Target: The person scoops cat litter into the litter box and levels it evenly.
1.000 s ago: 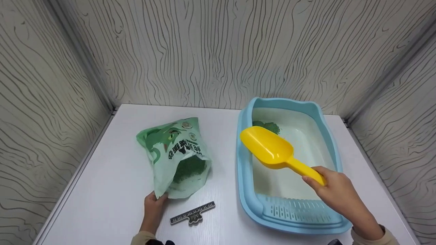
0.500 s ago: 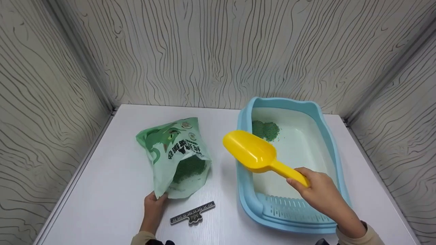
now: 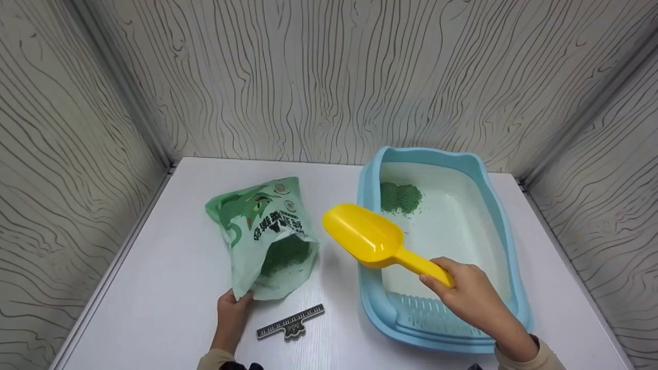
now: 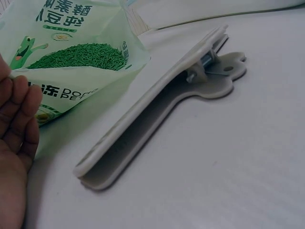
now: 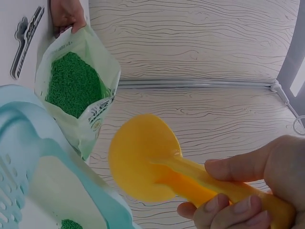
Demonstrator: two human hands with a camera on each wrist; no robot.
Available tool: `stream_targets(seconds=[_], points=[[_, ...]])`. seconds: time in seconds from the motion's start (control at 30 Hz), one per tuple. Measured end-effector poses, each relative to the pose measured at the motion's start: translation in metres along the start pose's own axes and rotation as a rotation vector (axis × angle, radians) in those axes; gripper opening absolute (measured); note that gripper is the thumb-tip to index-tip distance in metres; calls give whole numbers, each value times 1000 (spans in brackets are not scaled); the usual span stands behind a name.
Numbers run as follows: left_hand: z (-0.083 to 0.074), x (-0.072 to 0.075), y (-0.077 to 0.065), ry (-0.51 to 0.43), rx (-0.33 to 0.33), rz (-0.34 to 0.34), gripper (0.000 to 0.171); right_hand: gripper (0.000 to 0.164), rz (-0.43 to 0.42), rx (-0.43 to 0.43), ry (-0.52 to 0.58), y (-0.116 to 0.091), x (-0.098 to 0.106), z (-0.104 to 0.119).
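My right hand point(image 3: 470, 293) grips the handle of a yellow scoop point(image 3: 366, 234). The scoop's bowl looks empty and hangs over the left rim of a blue litter box point(image 3: 370, 288), pointing left. At the box's back left corner lies a small heap of green litter pellets point(image 3: 401, 198). A light green bag of cat litter point(image 3: 241, 231) lies on the table with its mouth towards me, and green pellets point(image 4: 81, 57) show inside. My left hand point(image 3: 232, 308) pinches the bag's edge at the lower left of its mouth.
A long grey clip point(image 3: 291, 322) with a keyboard-like pattern lies on the white table point(image 3: 154, 288) just in front of the bag. Wood-grain panels point(image 3: 308, 82) stand behind and on both sides. The litter box has a slotted step point(image 3: 447, 313) at its near end.
My right hand has carried the scoop left, from over the litter box to beyond its left rim, towards the bag. The left hand and the bag have stayed in place.
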State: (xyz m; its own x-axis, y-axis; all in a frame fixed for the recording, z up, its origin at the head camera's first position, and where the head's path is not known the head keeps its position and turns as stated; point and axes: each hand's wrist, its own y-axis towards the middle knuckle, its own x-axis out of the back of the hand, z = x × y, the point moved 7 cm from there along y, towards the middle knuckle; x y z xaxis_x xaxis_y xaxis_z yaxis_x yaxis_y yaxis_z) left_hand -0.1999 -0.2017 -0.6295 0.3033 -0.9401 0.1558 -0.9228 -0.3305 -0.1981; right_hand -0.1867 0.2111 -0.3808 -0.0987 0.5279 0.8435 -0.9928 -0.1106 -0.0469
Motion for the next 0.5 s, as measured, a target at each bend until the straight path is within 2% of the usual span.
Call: stream_targets(seconds=[0.3,0.5], points=[[0,0,-1,-80,10,20,32,28,44,72,2,-2,-17,9],[-1,0,-1,-91,15,13,33,28,80,88,-8,-3,-28,13]])
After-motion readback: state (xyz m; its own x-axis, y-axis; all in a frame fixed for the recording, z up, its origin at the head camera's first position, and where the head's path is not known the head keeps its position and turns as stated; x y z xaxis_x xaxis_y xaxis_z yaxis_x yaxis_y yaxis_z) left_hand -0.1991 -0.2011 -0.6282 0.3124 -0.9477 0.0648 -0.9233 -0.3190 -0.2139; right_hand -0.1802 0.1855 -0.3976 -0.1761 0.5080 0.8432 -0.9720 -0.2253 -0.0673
